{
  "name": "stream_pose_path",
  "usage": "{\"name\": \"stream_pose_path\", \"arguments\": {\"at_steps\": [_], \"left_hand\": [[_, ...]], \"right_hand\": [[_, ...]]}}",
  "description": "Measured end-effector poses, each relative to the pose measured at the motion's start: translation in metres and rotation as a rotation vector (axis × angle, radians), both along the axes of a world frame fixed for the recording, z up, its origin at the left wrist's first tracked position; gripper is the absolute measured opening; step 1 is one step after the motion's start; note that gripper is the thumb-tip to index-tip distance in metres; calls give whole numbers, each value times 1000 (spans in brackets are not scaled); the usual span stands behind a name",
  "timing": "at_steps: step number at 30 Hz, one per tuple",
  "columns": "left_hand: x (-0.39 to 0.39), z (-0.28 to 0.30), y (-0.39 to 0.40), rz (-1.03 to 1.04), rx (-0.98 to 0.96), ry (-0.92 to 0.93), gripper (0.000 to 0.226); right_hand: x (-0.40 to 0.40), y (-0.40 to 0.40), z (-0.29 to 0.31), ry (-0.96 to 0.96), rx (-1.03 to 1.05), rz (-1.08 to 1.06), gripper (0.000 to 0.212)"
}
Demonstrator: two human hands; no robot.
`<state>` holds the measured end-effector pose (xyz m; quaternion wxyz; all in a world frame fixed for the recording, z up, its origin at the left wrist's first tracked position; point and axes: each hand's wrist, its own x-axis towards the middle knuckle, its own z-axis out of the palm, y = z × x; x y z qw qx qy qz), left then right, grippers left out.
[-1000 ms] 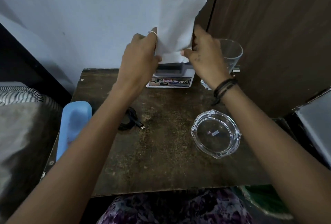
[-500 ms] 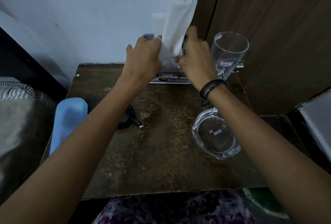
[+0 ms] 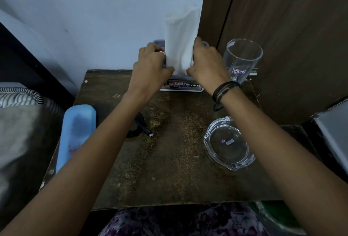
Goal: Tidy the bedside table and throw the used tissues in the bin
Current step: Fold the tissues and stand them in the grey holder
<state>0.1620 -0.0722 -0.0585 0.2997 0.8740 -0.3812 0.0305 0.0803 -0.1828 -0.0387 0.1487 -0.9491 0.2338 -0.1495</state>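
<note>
Head view: left hand (image 3: 150,62) and right hand (image 3: 206,62) gripped upright tissues (image 3: 180,37) over holder (image 3: 181,86), far table (image 3: 169,160); glass (image 3: 243,58) right.

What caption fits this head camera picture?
Both hands, left hand and right hand, press upright white tissues into a holder.
</note>
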Motion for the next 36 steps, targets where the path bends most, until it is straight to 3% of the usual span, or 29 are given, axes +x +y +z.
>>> {"name": "stream_pose_path", "arguments": {"at_steps": [6, 9, 15, 21, 30, 36], "left_hand": [[8, 10, -8, -1, 82, 41, 30], [6, 13, -7, 29, 10, 47, 31], [-2, 12, -9, 41, 104, 28, 24], [2, 16, -6, 46, -47, 131, 31], [-13, 15, -5, 121, 137, 5, 24], [-15, 10, 3, 44, 58, 50, 33]], "right_hand": [[-1, -4, 12, -199, 158, -78, 39], [-3, -4, 9, -171, 132, -87, 44], [-8, 2, -1, -114, 12, -32, 41], [-6, 1, 5, -174, 146, -57, 45], [-11, 4, 3, -133, 1, -86, 41], [-18, 12, -3, -169, 81, -26, 64]]}}
